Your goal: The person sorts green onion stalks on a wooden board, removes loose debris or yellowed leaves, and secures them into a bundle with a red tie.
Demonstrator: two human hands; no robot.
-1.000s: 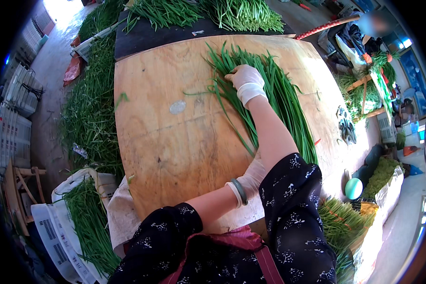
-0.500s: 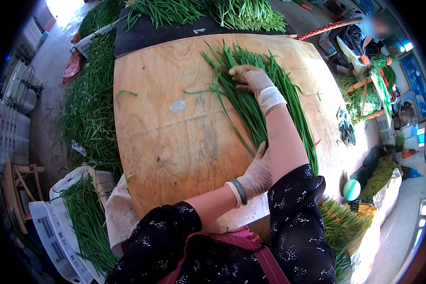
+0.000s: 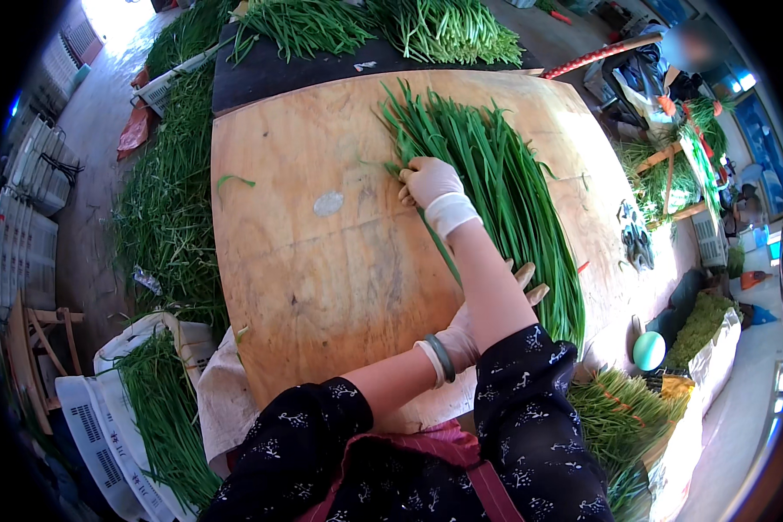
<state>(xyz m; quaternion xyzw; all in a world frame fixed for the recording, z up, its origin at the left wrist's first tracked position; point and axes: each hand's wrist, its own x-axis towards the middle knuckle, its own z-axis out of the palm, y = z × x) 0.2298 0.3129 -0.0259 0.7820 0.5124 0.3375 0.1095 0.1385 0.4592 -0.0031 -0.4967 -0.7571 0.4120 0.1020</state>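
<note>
A broad bunch of long, flat green garlic chives (image 3: 513, 191) lies on a plywood board (image 3: 322, 261), its leaves fanned out toward the far edge. My right hand (image 3: 433, 181), in a pale glove, is at the bunch's left edge. Its fingers are curled round a few stray chive leaves that trail out on both sides. Crossing under my right forearm, my left hand (image 3: 464, 335) is gloved too, with a bangle at its wrist. Its fingertips show beyond the forearm, stretched out and apart, resting against the near part of the bunch. The forearm hides the rest of that hand.
More cut greens (image 3: 444, 30) lie on a dark board (image 3: 322, 74) beyond the plywood. A long heap of chives (image 3: 161, 200) runs along the left, and a white crate (image 3: 104, 435) with chives stands nearer. Dark gloves (image 3: 637, 235) lie at the right edge, near a pale green ball-shaped thing (image 3: 648, 351).
My right hand has moved left and nearer to me, off the top of the bunch, and closed on stray leaves. My left fingers now reach farther right over the chives.
</note>
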